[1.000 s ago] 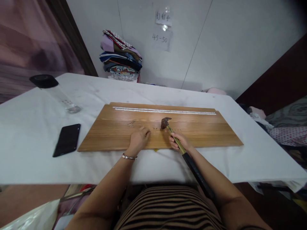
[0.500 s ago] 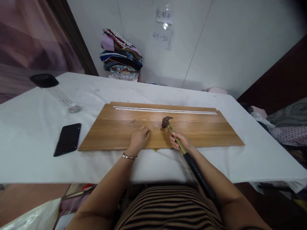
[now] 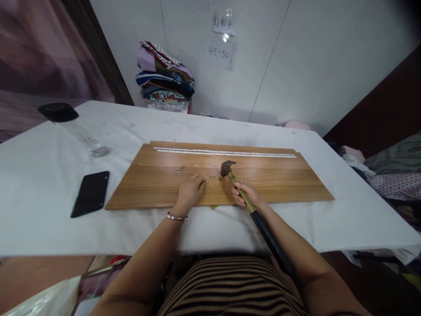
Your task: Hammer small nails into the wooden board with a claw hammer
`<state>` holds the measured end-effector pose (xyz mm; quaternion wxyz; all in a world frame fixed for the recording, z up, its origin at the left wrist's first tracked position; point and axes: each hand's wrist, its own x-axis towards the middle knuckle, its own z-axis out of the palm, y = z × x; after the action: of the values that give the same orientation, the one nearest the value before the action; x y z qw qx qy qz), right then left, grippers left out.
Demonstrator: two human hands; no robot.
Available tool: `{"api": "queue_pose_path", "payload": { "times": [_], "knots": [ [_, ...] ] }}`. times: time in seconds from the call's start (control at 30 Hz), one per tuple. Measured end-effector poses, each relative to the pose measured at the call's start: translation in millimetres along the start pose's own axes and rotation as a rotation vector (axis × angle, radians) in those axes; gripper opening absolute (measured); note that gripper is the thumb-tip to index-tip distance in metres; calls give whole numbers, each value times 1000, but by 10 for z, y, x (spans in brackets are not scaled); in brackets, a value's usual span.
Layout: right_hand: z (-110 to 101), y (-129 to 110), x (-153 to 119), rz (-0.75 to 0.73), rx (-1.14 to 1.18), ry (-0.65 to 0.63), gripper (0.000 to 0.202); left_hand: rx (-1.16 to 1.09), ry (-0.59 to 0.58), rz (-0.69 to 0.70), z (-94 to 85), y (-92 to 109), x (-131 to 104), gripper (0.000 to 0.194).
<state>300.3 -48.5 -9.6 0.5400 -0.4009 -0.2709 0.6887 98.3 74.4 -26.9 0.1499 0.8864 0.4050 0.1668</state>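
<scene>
My right hand [image 3: 245,193] is wrapped round the handle of a claw hammer [image 3: 241,184], well up near its rusty head. The head hovers at or just above the wooden board [image 3: 279,177]; I cannot tell whether it touches. My left hand [image 3: 191,189] rests on the board left of the hammer, fingers curled and pressed together. Whatever they pinch, if anything, is hidden. A few loose nails [image 3: 179,170] lie just beyond that hand. Small dark nail heads or marks [image 3: 212,177] dot the board between my hands, and more show right of the hammer.
Two white measuring strips [image 3: 226,153] run along the board's far side. On the white-covered table [image 3: 138,237] a black phone [image 3: 90,193] and a clear bottle with a black lid [image 3: 79,131] lie to the left. Folded clothes [image 3: 166,77] are stacked by the wall.
The whole view has shifted very slightly. Both hands and the hammer keep the same place on the board.
</scene>
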Motion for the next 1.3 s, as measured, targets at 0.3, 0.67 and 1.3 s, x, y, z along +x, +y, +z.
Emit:
{"api": "queue_pose_path", "payload": {
  "times": [0.3,0.67,1.3],
  "knots": [
    [7,-1,-3,3,15,27,37,-34,14,8,6,-5,-4,21],
    [-30,21,29,24,18,24,37,-14,-14,-1,-14,3,4,20],
    [-26,46,25,34,5,57,38,-20,-16,2,-30,14,-1,20]
  ]
}}
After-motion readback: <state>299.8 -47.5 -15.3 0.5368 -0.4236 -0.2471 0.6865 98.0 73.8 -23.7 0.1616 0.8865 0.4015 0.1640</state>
